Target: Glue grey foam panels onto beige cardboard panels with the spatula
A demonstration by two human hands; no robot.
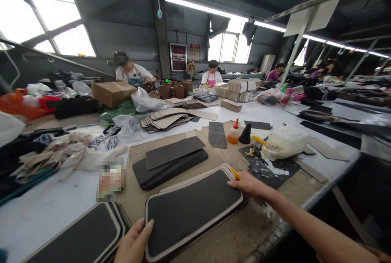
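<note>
A dark rectangular panel (195,210) with rounded corners and a pale border lies on top of a stack of similar pieces in front of me. My left hand (136,240) pinches its near left edge, thumb on top and fingers at the side. At the far right corner, my right hand (246,183) rests on the panel's edge with a slim yellow tool (235,173) between its fingers; the tool's kind is unclear. Another stack of bordered panels (82,234) sits at lower left. Two plain dark sheets (174,153) lie behind the middle stack.
A whitish plastic jug (285,141) lies on a glue-smeared dark board (269,169), beside a red-tipped bottle (233,133) and a black cone (245,133). Cut pieces (168,119), a cardboard box (113,93) and cloth scraps (61,153) crowd farther off. Several people work beyond.
</note>
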